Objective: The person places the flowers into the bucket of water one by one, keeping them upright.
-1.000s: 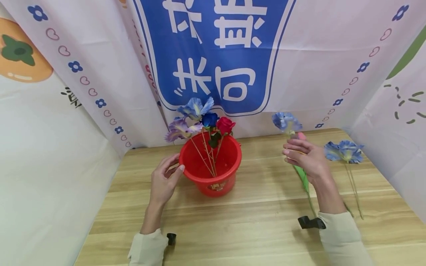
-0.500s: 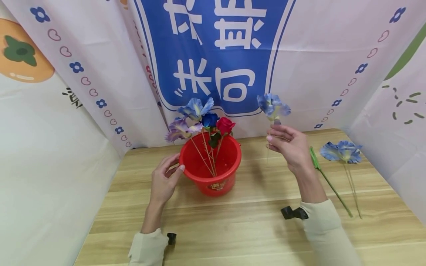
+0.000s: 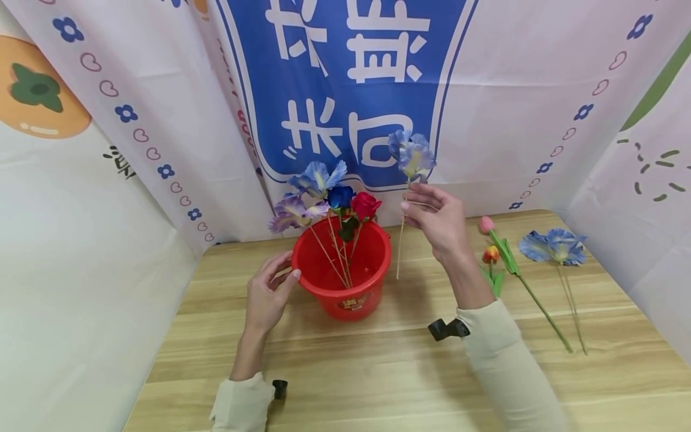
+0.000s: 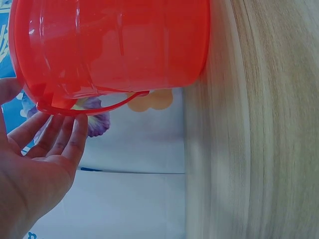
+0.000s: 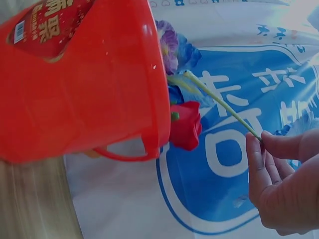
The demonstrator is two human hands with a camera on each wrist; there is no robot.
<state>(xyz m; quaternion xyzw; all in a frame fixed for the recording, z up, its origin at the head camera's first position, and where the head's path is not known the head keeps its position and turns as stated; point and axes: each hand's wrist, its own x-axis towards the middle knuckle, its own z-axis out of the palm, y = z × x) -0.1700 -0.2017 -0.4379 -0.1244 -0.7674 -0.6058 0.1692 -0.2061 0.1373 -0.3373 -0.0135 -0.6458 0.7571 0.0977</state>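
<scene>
My left hand [image 3: 268,294] rests against the left side of a red bucket [image 3: 353,303], thumb and fingertips spread at the rim and the handle [image 4: 114,107]. Inside the bucket stand a purple flower [image 3: 296,211], a light blue flower [image 3: 318,179], a dark blue rose [image 3: 340,195] and a red rose [image 3: 365,205]. To the right of the bucket, my right hand [image 3: 439,219] pinches the thin stem [image 5: 224,103] of another ruffled blue flower [image 3: 412,156] between thumb and fingers. Its bloom is up, and the stem's lower end hangs beside the bucket's rim.
On the wooden table [image 3: 345,372] at the right lie a pink tulip [image 3: 487,225], a red-yellow tulip [image 3: 490,254] partly behind my right forearm, and a blue flower [image 3: 561,247] with long stems. Printed cloth [image 3: 486,120] hangs behind and at both sides.
My right hand has carried the blue flower leftward and up toward the bucket, away from the tulips, which now show. The left hand stays at the bucket.
</scene>
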